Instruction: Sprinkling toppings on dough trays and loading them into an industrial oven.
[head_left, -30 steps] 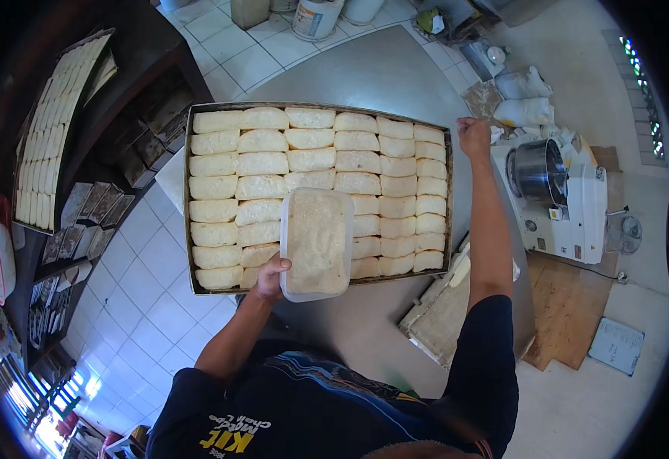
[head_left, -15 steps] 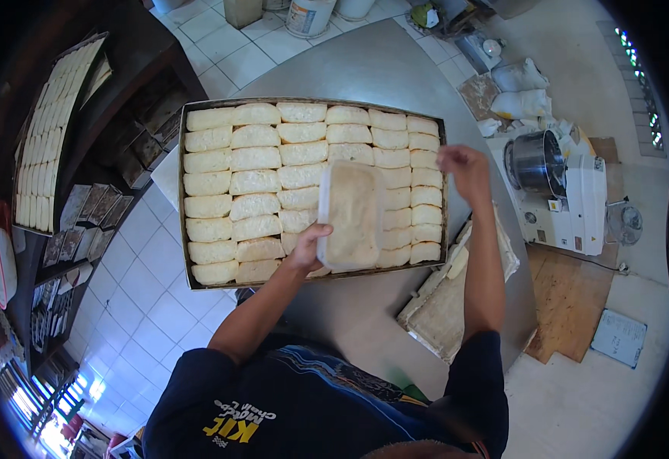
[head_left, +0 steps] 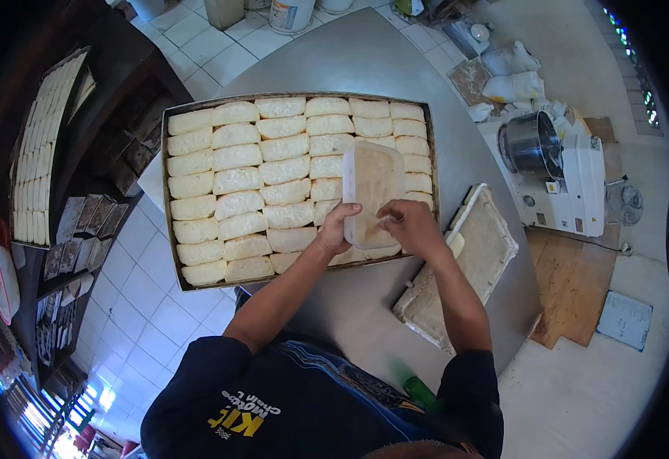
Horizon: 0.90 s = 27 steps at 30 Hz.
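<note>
My left hand (head_left: pixel 336 229) grips the near left side of a translucent rectangular plastic tub (head_left: pixel 374 172), thumb over its rim. A layer of beige, crumb-like or powdery stuff lies inside. Over the tub's near end is my right hand (head_left: pixel 417 226), its fingers bent together and dipping toward that stuff; whether they pinch any is hidden. Below the tub stretches a large dark-rimmed baking tray (head_left: pixel 172 229), packed with rows of pale, oblong bread pieces (head_left: pixel 236 157). The tub covers some pieces on the tray's right side.
The tray rests on a metal table (head_left: pixel 334 53). A floury, shallow rectangular pan (head_left: pixel 487 237) sits to its right. A mixer with a steel bowl (head_left: pixel 532 144) stands beyond. At left, a dark rack (head_left: pixel 112 69) holds another filled tray (head_left: pixel 43 161) and several loaf tins (head_left: pixel 89 214).
My right hand has come in from beyond the tray's right edge to the tub. The tub has shifted slightly right over the tray, still in my left hand.
</note>
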### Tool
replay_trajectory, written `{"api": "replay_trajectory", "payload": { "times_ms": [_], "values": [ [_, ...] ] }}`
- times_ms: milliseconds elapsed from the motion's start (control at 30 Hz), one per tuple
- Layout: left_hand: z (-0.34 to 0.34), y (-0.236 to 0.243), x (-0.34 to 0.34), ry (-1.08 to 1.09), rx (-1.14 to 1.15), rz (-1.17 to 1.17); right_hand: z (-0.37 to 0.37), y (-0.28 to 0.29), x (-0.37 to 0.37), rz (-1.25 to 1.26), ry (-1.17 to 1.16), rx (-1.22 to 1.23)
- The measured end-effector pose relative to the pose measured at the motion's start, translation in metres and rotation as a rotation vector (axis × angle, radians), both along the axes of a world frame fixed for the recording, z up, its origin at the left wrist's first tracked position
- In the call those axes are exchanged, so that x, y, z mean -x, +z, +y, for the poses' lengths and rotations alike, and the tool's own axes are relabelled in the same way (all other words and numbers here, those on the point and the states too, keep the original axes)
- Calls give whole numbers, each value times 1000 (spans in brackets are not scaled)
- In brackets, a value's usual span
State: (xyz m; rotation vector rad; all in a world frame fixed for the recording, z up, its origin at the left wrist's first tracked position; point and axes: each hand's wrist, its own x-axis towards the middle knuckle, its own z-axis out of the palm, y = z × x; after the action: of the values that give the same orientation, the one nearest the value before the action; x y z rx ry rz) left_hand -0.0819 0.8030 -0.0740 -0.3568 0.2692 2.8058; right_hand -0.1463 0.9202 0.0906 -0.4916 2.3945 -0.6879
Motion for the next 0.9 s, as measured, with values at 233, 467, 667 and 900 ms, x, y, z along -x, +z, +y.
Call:
{"api": "replay_trajectory", "payload": {
  "times_ms": [233, 467, 667, 900],
  "values": [
    [18, -1, -4, -13, 14, 80, 69, -19, 104, -57, -289, 413],
    [38, 0, -86, -177, 219, 142, 112, -76, 204, 299, -339, 293],
    [43, -9, -154, -433, 508, 143, 122, -78, 177, 453, -266, 34],
    [36, -20, -207, -219, 924, 159, 84, -100, 121, 392, -211, 100]
  ]
}}
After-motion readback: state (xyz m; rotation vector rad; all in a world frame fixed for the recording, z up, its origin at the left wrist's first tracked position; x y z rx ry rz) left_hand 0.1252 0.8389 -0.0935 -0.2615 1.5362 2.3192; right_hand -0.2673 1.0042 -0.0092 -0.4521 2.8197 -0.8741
